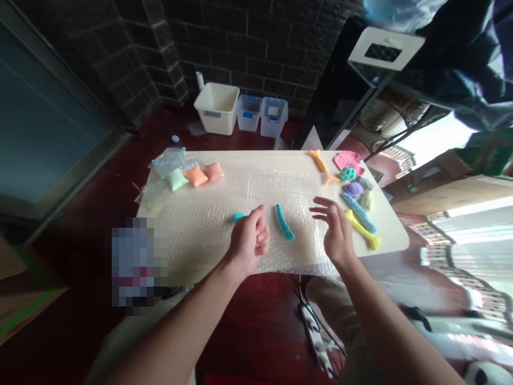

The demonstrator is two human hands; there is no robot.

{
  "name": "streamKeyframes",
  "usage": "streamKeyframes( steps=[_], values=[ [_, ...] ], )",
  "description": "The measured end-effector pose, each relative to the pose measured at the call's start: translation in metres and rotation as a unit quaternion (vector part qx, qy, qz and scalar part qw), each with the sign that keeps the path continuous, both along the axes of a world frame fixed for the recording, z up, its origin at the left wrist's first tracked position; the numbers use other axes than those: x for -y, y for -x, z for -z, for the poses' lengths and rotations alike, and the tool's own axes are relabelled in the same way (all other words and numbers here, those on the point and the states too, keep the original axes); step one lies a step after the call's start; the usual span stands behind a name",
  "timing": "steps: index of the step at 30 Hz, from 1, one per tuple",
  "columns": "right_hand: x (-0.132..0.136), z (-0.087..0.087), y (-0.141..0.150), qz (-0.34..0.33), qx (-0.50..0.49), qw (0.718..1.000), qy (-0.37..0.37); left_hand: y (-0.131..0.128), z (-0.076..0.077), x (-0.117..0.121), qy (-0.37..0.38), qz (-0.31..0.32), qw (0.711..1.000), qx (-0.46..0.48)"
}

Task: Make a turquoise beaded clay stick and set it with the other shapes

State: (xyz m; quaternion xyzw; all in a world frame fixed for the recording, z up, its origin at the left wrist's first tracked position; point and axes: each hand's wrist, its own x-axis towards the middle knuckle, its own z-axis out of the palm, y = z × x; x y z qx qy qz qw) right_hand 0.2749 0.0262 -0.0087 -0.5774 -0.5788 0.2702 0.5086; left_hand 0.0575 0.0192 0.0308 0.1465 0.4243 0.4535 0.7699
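Observation:
My left hand (250, 238) hovers over the bubble wrap with its fingers curled in and its thumb stretched along the top. Whatever those fingers may hold is hidden. Just beyond it lies a small teal clay lump (238, 217), partly covered by the hand. A row of teal clay balls (284, 222), joined into a slightly curved strip, rests on the bubble wrap (208, 224) between my hands. To the right of the strip, my right hand (336, 230) is open, fingers extended and apart, with nothing in it. It is near a yellow clay piece (364, 231).
Clay shapes sit on the table's right side: orange (320, 164), pink (348, 159), green (347, 174), purple (352, 189) and blue (358, 212). Clay packets (196, 176) lie at back left. Storage bins (218, 109) stand on the floor; a power strip (316, 337) is below.

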Motion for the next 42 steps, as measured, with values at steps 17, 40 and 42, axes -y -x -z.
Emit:
streamKeyframes(
  steps=[17, 40, 42],
  values=[
    [0.014, -0.012, -0.003, -0.056, 0.064, 0.996, 0.028, -0.004, 0.012, -0.004, -0.021, 0.016, 0.999, 0.035],
    [0.010, -0.011, -0.002, -0.063, 0.087, 0.993, 0.039, -0.003, 0.011, -0.001, -0.070, 0.099, 0.990, 0.067],
    [0.010, -0.011, -0.002, -0.066, 0.087, 0.993, 0.041, -0.003, 0.012, 0.000, -0.062, 0.095, 0.993, 0.035]
  ],
)
